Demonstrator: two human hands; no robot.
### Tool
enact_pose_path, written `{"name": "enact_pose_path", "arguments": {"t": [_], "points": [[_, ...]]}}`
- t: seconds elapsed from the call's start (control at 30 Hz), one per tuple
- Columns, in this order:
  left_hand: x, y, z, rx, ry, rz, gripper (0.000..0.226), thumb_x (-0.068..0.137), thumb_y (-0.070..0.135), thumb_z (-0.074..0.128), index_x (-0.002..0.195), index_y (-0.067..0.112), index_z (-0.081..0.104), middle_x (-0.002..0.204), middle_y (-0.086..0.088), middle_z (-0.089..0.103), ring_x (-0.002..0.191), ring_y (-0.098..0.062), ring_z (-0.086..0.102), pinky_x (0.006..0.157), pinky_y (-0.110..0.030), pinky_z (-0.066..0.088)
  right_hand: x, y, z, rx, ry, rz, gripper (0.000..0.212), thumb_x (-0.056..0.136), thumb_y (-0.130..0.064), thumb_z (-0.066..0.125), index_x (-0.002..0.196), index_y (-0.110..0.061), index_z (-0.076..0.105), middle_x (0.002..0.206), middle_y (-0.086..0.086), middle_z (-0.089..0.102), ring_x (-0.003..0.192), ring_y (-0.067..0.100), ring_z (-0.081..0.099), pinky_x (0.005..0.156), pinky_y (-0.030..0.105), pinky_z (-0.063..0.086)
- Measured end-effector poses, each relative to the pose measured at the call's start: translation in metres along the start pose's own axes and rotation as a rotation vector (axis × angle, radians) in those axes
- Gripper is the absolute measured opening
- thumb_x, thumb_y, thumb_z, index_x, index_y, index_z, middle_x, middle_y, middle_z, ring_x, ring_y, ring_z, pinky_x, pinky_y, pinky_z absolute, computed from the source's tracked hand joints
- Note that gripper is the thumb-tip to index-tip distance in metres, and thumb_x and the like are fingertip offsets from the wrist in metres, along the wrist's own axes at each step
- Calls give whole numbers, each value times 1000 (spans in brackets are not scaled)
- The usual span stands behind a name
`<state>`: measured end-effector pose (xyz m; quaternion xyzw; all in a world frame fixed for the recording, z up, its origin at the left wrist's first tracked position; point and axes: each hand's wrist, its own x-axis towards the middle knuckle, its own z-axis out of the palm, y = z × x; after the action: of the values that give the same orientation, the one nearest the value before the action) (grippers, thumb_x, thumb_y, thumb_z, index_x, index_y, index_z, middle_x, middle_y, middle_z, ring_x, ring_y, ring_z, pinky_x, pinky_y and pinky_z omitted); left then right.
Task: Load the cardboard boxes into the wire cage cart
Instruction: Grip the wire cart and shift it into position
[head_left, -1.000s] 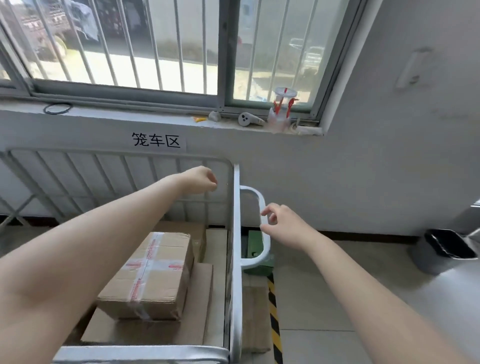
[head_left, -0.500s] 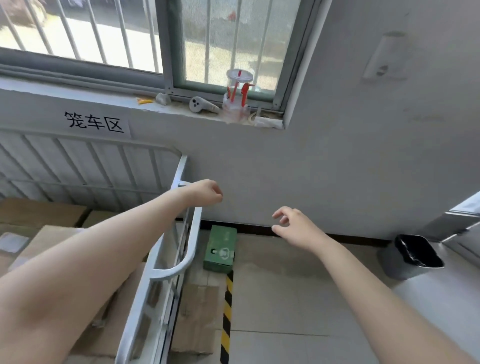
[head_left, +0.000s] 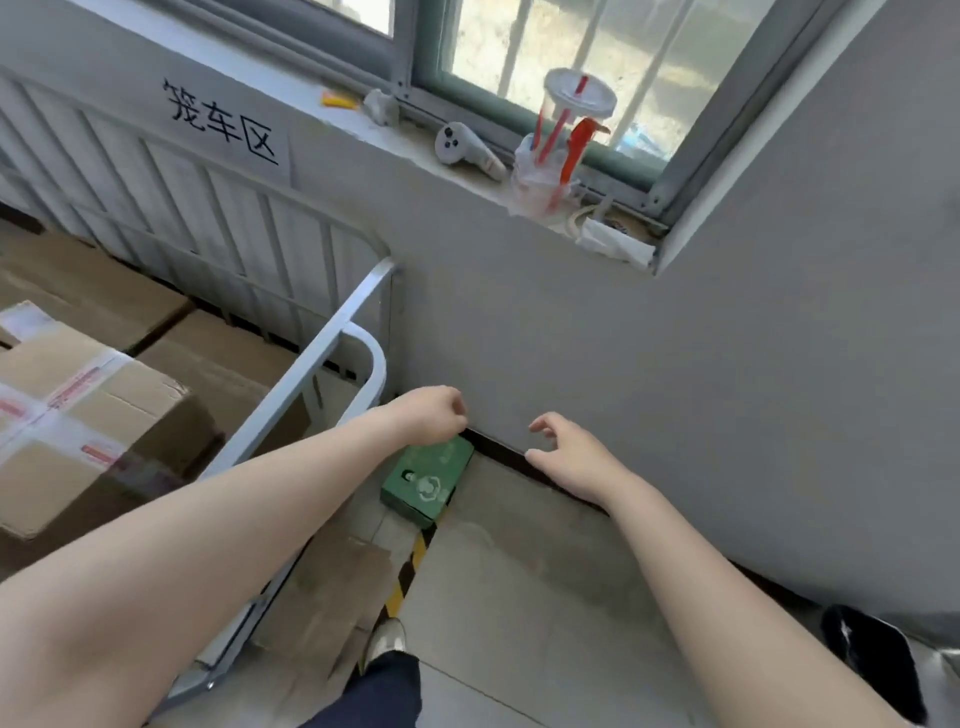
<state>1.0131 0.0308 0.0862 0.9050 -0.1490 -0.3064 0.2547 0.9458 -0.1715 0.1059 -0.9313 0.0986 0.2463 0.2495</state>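
Grey wall (head_left: 649, 364) and pale floor frame a wire cage cart (head_left: 332, 332) at left, with taped cardboard boxes (head_left: 88, 415) stacked inside its rails. Both bare arms reach forward beside the cart's curved handle (head_left: 375, 364): the left hand (head_left: 428, 415) is loosely curled on nothing, the right hand (head_left: 574, 457) is spread, fingers apart, grasping nothing. Beneath them a green box (head_left: 428, 483) lies on the floor against the wall. Flattened cardboard (head_left: 332, 587) lies beside a yellow-black stripe (head_left: 410, 566). Above, a windowsill (head_left: 395, 140) carries a lidded cup (head_left: 561, 135) and a white controller (head_left: 462, 150).
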Motion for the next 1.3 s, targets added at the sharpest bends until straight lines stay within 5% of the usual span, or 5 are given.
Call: {"name": "enact_pose_path", "arguments": {"t": [0.43, 0.8, 1.0, 1.13, 1.3], "points": [[155, -60, 94, 43, -96, -357, 40, 97, 29, 42, 132, 11, 49, 127, -11, 55, 108, -29, 56, 86, -41, 51, 216, 78, 7, -64, -232, -26, 42, 93, -20, 57, 134, -15, 50, 139, 12, 49, 125, 26, 50, 101, 31, 38], [315, -172, 296, -196, -55, -832, 42, 95, 17, 38, 136, 13, 43, 129, -13, 50, 114, -33, 54, 87, -38, 48, 464, 186, 185, -435, -505, -282, 35, 89, -23, 56, 118, -4, 55, 116, 21, 54, 105, 36, 58, 88, 37, 48], [404, -261, 419, -354, 124, -981, 42, 99, 26, 38, 137, 6, 36, 134, -15, 40, 121, -35, 45, 97, -41, 42, 598, 233, 294, -444, -454, -304, 50, 91, -21, 53, 139, -10, 41, 133, 18, 41, 116, 35, 51, 97, 41, 47], [432, -306, 484, -544, 202, -1025, 66, 98, 36, 42, 151, 9, 14, 154, -16, 21, 135, -35, 34, 109, -39, 34, 641, 252, 367, -278, -418, -206, 62, 87, -26, 58, 144, -16, 33, 133, 18, 48, 117, 37, 52, 98, 41, 46], [451, -329, 518, -1120, 679, -1143, 85, 94, 36, 56, 154, 21, -3, 133, -2, 50, 120, -29, 51, 91, -31, 41, 642, 269, 418, -166, -275, -132, 81, 85, -38, 59, 152, -21, 17, 140, 18, 30, 133, 37, 30, 107, 44, 32]]}}
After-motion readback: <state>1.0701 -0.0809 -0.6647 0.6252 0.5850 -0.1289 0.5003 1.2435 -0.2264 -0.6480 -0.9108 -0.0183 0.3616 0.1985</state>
